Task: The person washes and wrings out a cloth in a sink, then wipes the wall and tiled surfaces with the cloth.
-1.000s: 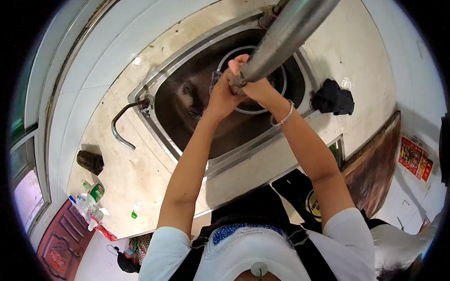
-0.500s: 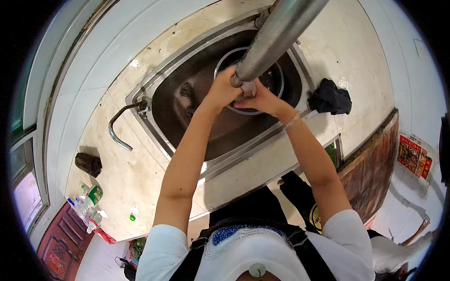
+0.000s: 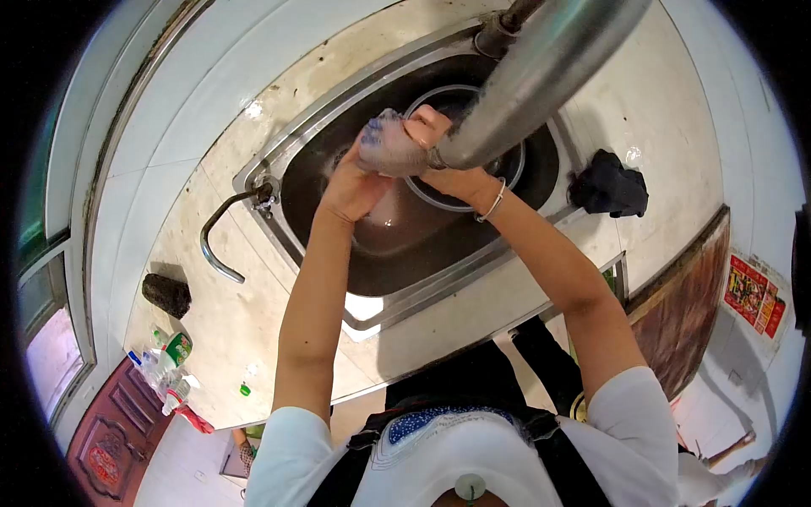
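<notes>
Pale cloth (image 3: pixel 389 150) over the sink (image 3: pixel 405 269), toward its far edge.
On my feed, the left hand (image 3: pixel 353 184) grips it, fingers partly hidden; the right hand (image 3: pixel 460 181) has fingers curled closed on it.

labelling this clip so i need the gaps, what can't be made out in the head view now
Head view:
Right hand: partly hidden by the pipe.
Left hand: fingers mostly hidden by the bundle.
Bundle: blurred, material unclear.
Basin: contents partly covered by pipe and right hand.
Poster: print too small to read.
</notes>
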{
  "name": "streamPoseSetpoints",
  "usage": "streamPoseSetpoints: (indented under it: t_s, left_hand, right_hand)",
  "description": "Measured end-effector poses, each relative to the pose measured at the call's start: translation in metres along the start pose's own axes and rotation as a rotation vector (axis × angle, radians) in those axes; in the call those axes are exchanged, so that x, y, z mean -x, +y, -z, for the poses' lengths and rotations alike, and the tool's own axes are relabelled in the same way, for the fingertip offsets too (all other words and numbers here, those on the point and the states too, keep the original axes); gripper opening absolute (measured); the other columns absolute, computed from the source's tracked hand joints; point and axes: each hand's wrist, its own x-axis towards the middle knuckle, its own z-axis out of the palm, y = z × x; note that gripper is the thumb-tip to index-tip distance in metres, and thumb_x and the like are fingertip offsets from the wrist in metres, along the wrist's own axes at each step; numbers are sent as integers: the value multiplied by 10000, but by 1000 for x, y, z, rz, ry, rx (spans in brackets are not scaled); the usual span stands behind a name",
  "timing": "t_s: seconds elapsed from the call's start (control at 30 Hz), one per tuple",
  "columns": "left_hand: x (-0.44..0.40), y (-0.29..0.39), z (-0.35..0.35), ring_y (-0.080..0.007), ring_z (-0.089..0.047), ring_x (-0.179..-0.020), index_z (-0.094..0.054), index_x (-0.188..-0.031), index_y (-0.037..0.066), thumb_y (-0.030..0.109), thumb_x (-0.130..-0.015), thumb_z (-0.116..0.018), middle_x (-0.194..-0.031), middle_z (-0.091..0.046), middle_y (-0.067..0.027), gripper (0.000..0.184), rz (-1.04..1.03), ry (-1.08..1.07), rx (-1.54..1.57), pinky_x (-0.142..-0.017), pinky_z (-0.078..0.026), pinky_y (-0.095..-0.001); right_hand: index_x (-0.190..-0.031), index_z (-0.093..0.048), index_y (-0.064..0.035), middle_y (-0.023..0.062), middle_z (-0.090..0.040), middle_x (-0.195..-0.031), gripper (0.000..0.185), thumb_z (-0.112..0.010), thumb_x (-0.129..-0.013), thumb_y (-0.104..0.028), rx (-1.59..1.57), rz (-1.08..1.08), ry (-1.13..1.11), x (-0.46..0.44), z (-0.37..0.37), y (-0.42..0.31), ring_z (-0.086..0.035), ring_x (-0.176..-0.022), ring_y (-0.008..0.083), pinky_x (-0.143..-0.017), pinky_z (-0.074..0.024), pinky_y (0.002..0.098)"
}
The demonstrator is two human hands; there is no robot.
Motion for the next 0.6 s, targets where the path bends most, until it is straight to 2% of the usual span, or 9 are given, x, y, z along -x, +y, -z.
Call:
streamPoseSetpoints:
  t_s: [0.07,0.2,0.27,0.3,0.37,0.4,0.47,0.53,0.6]
  left_hand:
    - [-4,-6,18,-261,-508,-1198,-394,-1371,94,23,-899,-509,-1363,-460,-93,491,202,-109,228,-991,-449,-420]
    - [4,-19,-25,-339,-483,-1228,-348,-1391,56,211,-938,-494,-1398,-405,-187,500,351,-43,-43,-966,-463,-526]
    - [0,-27,-28,-457,-503,-1160,-305,-1395,8,468,-911,-469,-1381,-367,-274,688,759,-366,421,-841,-506,-623]
    - [1,-28,-35,-457,-503,-1160,-305,-1395,8,468,-911,-469,-1381,-367,-274,688,758,-368,420,-841,-506,-623]
    - [8,-30,-48,-415,-550,-1112,-245,-1433,15,492,-881,-512,-1405,-337,-287,777,738,-535,712,-653,-596,-494]
    - [11,-33,-52,-415,-550,-1112,-245,-1433,15,492,-881,-512,-1405,-337,-287,777,739,-534,713,-653,-596,-494]
    - [16,-38,-56,-295,-607,-945,-227,-1445,20,388,-881,-563,-1297,-442,-248,752,640,-392,824,-466,-566,-321]
    - [14,-35,-58,-225,-579,-822,-292,-1399,0,338,-864,-602,-1156,-499,-201,705,730,-414,786,-420,-500,-271]
    - [16,-26,-65,-154,-552,-699,-357,-1353,-20,288,-847,-641,-1016,-557,-154,657,816,-435,748,-374,-434,-221]
  right_hand:
    - [-984,-532,-63,151,-478,-941,379,-716,-653,-81,148,389,247,0,-1,4,-505,-807,339,-723,-447,390]
    - [-986,-543,-82,132,-483,-928,347,-700,-676,-99,183,393,81,5,5,23,-519,-821,322,-688,-446,401]
    - [-987,-554,-91,116,-483,-916,322,-681,-690,-100,252,494,66,1,18,16,-528,-830,302,-670,-449,393]
    - [-1032,-549,-95,125,-523,-943,400,-713,-692,-228,289,378,-90,-1,27,15,-566,-873,328,-688,-490,416]
    - [-1077,-543,-100,133,-562,-970,503,-745,-694,-355,326,259,-244,-6,41,14,-604,-915,353,-707,-530,439]
    - [-1077,-548,-105,129,-558,-963,476,-723,-712,-355,422,298,-332,-10,48,11,-610,-888,331,-672,-535,424]
    - [-1077,-553,-110,124,-553,-957,450,-701,-730,-355,517,332,-420,-13,61,3,-617,-860,309,-637,-539,410]
    - [-1042,-581,-119,98,-548,-900,329,-634,-784,-316,588,681,-359,-15,72,-1,-614,-751,259,-598,-537,383]
    - [-991,-611,-127,67,-529,-832,237,-576,-823,-291,615,745,-279,-8,68,10,-585,-658,225,-560,-526,351]
